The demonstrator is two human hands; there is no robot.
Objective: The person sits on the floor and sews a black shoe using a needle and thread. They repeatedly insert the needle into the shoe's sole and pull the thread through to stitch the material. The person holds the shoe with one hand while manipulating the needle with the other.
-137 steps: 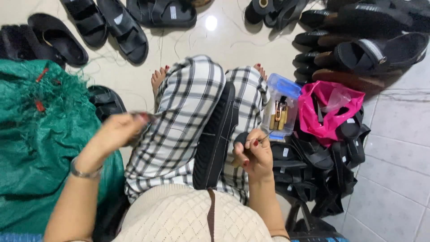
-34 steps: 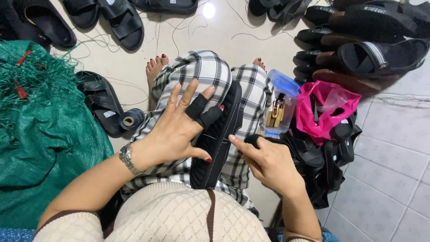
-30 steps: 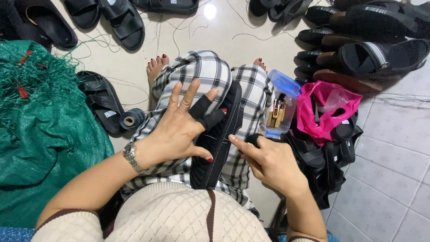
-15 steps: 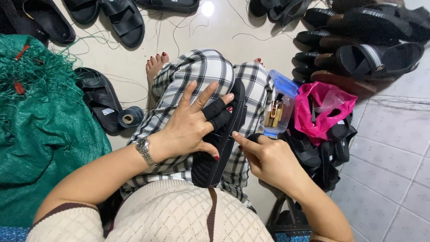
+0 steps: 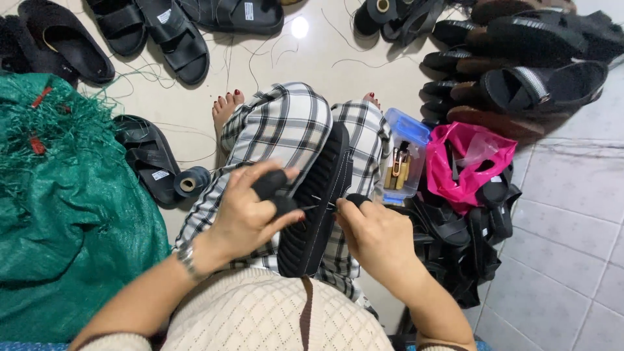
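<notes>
A black sandal (image 5: 320, 203) stands on edge between my knees, resting on my checked trousers. My left hand (image 5: 250, 214) is curled over the sandal's left side, with black finger guards on two fingertips, and pinches a thin needle (image 5: 313, 207) against the sole's edge. My right hand (image 5: 372, 235) is pressed to the sandal's right side, thumb capped in black, fingers closed near the needle's tip.
A green mesh sack (image 5: 62, 214) lies at the left. A dark thread spool (image 5: 191, 181) and a black sandal (image 5: 149, 159) sit beside it. Black sandals lie along the top and are heaped at the right, by a pink bag (image 5: 465, 162) and a clear plastic box (image 5: 403, 159).
My left hand, spread flat on the sandal a second ago, has curled into a pinch. My right hand has risen to the sole's edge. The view has shifted slightly.
</notes>
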